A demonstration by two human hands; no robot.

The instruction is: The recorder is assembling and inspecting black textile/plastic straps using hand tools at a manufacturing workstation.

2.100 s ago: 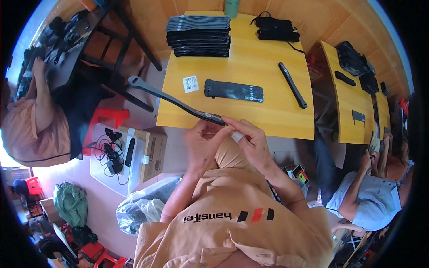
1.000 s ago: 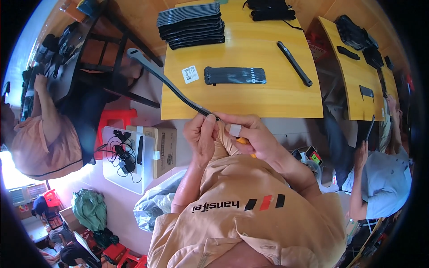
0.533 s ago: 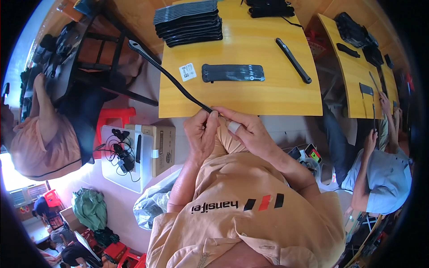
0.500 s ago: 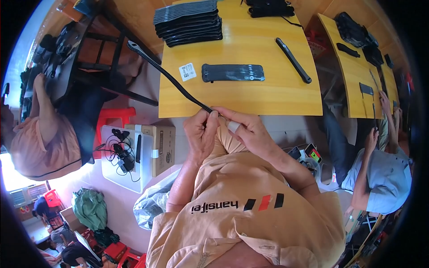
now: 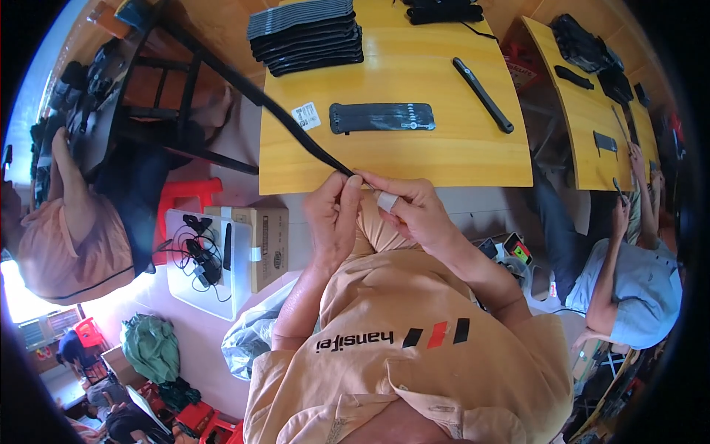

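Observation:
My left hand (image 5: 330, 218) is closed in a pinch round the lower end of a long, thin black strap (image 5: 305, 139). The strap rises to the upper left past the table's edge, where its far end blends with a dark stool leg. My right hand (image 5: 414, 211) is closed beside it, thumb and forefinger pinching at the same end; a whitish band wraps one finger. Beyond my hands, a flat dark bundle of straps (image 5: 381, 118) lies on the yellow table (image 5: 414, 166). A white label card (image 5: 304, 116) sits to its left, partly under the raised strap.
A tall stack of black strap bundles (image 5: 307, 38) stands at the table's far left. One folded black strap (image 5: 483, 96) lies on the right. Left of me are a clear bin of cables (image 5: 203, 259), a carton (image 5: 270, 244) and a red stool (image 5: 192, 194). A co-worker (image 5: 629, 285) sits at right.
The strap has swung, and its pale looped tip no longer stands out at the upper left. My hands stay close together, with the right one slightly shifted.

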